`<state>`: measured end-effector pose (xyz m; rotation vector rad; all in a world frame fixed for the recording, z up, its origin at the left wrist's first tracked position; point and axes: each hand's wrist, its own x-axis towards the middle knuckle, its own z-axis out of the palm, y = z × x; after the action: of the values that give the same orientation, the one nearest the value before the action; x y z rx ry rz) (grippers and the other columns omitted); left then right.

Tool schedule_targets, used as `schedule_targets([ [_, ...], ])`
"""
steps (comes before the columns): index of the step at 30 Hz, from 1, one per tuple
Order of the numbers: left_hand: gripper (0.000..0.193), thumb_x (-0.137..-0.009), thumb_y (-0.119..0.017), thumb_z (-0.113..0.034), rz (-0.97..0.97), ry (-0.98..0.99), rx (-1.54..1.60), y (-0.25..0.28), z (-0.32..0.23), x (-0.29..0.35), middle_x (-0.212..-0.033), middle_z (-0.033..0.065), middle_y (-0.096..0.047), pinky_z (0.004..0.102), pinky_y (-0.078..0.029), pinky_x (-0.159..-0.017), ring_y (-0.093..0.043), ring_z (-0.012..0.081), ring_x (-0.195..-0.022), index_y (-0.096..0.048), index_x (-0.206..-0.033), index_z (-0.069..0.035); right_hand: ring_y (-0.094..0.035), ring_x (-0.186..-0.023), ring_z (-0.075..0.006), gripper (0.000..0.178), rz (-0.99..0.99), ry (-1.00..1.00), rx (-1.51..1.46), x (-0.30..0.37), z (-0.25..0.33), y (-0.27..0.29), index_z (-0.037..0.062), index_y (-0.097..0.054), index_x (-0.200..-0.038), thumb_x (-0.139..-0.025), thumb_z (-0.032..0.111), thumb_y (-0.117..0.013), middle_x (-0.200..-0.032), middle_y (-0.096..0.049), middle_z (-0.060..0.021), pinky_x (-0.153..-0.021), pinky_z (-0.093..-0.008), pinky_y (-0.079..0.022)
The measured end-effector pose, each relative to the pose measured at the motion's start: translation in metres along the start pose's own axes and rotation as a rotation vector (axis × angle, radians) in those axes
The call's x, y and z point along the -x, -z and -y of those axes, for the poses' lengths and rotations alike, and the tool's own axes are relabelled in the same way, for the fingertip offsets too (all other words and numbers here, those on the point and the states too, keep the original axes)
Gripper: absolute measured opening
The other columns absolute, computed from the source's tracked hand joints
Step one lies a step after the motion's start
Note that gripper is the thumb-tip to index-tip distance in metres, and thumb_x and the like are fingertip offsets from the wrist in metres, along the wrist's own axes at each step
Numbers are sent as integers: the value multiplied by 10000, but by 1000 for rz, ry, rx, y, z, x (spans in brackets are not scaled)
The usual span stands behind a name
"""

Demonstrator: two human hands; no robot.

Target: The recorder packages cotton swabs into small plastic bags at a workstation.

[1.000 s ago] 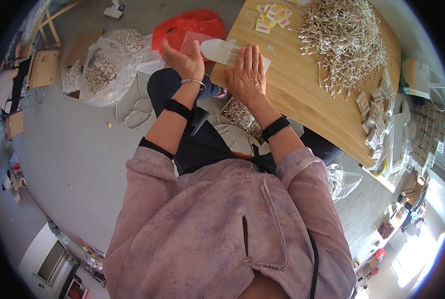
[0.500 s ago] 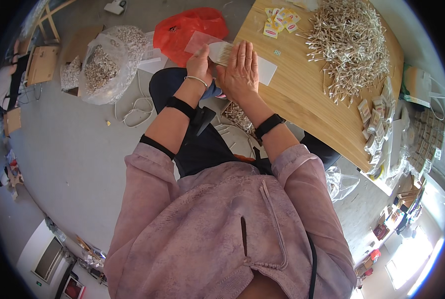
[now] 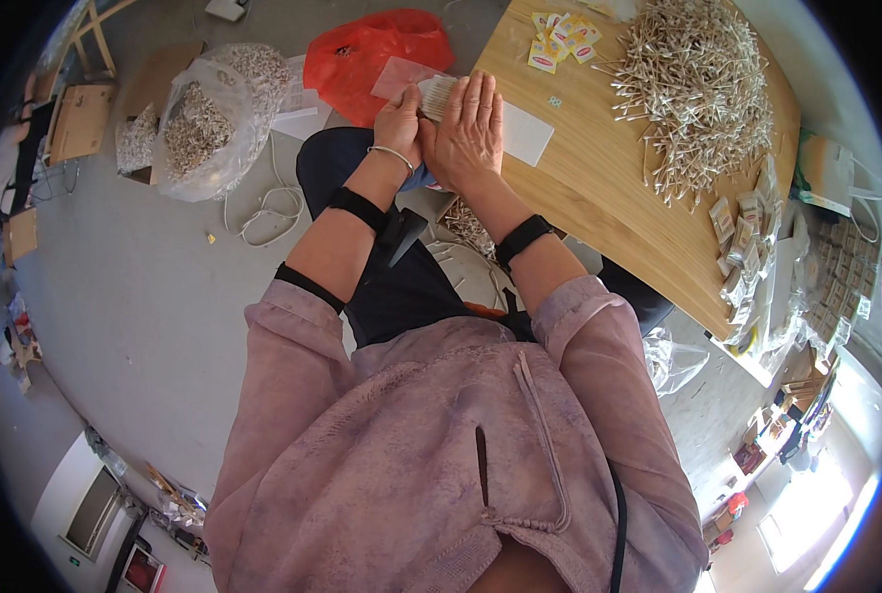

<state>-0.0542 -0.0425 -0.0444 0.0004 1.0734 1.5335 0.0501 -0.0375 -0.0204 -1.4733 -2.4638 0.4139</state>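
My left hand point(image 3: 397, 134) holds a flat row of cotton swabs point(image 3: 436, 99), its thumb up along their near left side and its other fingers hidden underneath. A clear plastic bag point(image 3: 399, 75) sticks out beyond the swabs on the left. My right hand point(image 3: 467, 136) lies flat with fingers stretched, its palm edge and fingers against the right side of the swabs. Just right of it, a white card point(image 3: 528, 136) rests on the corner of the wooden table point(image 3: 599, 183). Whether the swabs are inside the bag is unclear.
A big heap of loose swabs point(image 3: 698, 99) covers the table's far right. Small yellow-and-white packets point(image 3: 565, 38) lie at its far edge, filled packs point(image 3: 743, 237) at its right. Left of it are a red plastic bag point(image 3: 382, 54) and a clear sack of swabs point(image 3: 194, 133).
My right hand has shifted slightly left and away from me across the swabs, covering more of their right side. My left hand keeps its grip.
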Motion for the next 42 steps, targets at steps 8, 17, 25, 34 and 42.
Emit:
schedule_targets([
  [8, 259, -962, -492, -233, 100, 49, 9, 4, -2, -1, -998, 58, -630, 300, -500, -780, -605, 167, -876, -587, -1101, -35, -14, -1382, -453, 807, -28, -8, -46, -6, 4, -6, -156, -124, -1377, -854, 395, -396, -1455, -97, -346, -1128, -483, -2],
  [17, 271, -881, -622, -195, 39, 57, 2, -1, -16, -15, -960, 75, -636, 290, -500, -742, -616, 179, -847, -595, -1080, -13, -17, -1391, -432, 789, -62, -19, -171, -8, 9, -7, -146, -139, -1380, -802, 313, -419, -1466, -96, -326, -1133, -468, 21],
  [25, 228, -844, -667, -166, -13, -51, -161, -4, -11, -22, -915, 73, -656, 265, -503, -717, -621, 144, -793, -650, -979, 17, -40, -1390, -433, 768, -52, 1, -105, -9, 10, -8, -142, -152, -1378, -818, 304, -430, -1462, -113, -324, -1133, -473, -3],
  [34, 226, -862, -641, -153, 54, 8, -99, -1, -9, -27, -917, 72, -657, 256, -502, -724, -617, 142, -799, -647, -1001, 25, -34, -1382, -453, 802, -45, 34, -114, -10, 10, -5, -141, -127, -1379, -785, 286, -457, -1455, -105, -337, -1131, -490, -17],
  [42, 219, -849, -659, -153, -47, -49, -165, -8, -2, -27, -918, 73, -664, 259, -502, -739, -624, 146, -806, -656, -987, 17, -145, -1379, -388, 700, -72, 2, -173, -13, -13, 9, -63, -261, -1380, -839, 321, -486, -1458, -201, -263, -1129, -454, -85],
])
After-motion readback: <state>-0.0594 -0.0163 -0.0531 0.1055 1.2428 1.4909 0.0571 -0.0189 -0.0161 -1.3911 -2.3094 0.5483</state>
